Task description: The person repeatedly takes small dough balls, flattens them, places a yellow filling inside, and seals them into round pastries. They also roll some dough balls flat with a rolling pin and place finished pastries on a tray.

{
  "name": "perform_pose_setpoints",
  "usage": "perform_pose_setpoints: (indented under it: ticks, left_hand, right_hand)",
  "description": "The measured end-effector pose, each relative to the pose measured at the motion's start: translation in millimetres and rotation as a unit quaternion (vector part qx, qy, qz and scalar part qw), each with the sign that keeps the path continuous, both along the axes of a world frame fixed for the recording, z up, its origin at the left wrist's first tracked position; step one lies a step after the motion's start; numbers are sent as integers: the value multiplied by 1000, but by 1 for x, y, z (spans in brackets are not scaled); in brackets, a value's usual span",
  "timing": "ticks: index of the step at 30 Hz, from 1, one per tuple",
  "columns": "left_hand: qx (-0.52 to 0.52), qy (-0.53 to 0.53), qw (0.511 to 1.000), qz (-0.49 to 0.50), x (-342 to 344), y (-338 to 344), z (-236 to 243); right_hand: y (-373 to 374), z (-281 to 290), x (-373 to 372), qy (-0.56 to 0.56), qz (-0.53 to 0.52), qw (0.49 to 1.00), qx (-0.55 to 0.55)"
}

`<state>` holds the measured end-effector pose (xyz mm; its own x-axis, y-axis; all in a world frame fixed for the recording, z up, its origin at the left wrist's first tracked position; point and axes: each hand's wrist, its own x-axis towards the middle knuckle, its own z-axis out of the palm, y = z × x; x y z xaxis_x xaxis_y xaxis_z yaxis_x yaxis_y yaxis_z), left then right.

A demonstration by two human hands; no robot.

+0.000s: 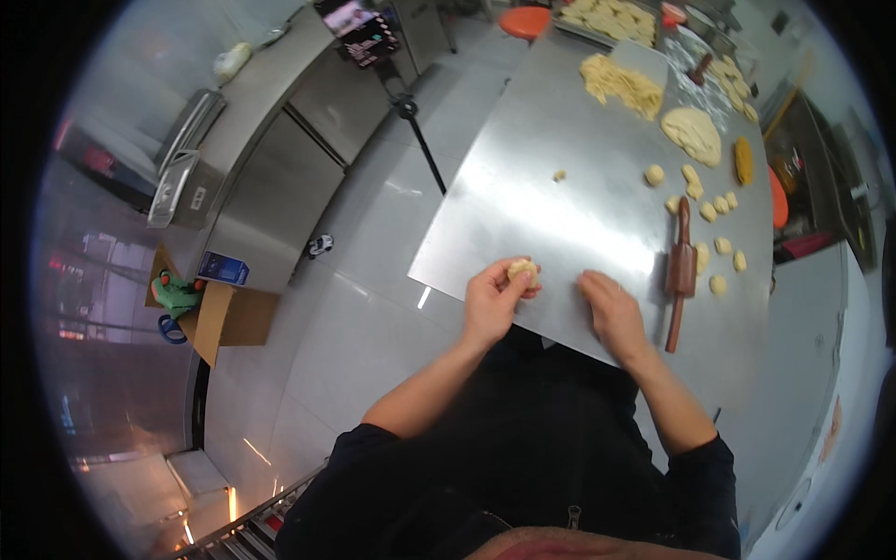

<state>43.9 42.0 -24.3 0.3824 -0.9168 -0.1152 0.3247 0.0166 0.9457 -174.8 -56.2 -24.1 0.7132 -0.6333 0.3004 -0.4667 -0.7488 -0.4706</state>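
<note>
- Left hand [495,301] pinches a dough piece [523,268] by the table's [523,210] near edge; right hand [614,315] is curled, contents impossible to tell.
- Pieces on the far tray [581,37] look finished; small lumps [722,245] near the rolling pin [682,267] seem left to work.
- The held piece is roundish: no clear long axis or direction.

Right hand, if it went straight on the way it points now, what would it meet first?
Probably nothing: ahead of the right hand, the way looks free over the metal table, between the left hand and a small dough scrap, though depth is unclear.
</note>
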Motion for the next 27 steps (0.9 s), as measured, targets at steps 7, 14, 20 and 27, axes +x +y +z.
perform_pose_setpoints:
  ticks: [7,14,20,27]
  left_hand:
    - [29,89,996,6,-14,-14,14]
    - [98,121,988,-20,-19,-24,17]
    - [96,193,975,-58,-29,-36,6]
    - [82,228,968,-60,-40,-44,16]
  right_hand:
    - [-19,1,0,-7,-183,982,46]
    - [7,-2,-5,9,-103,992,75]
    - [-12,31,-7,-459,-119,656,587]
    - [4,48,8,-336,-76,812,471]
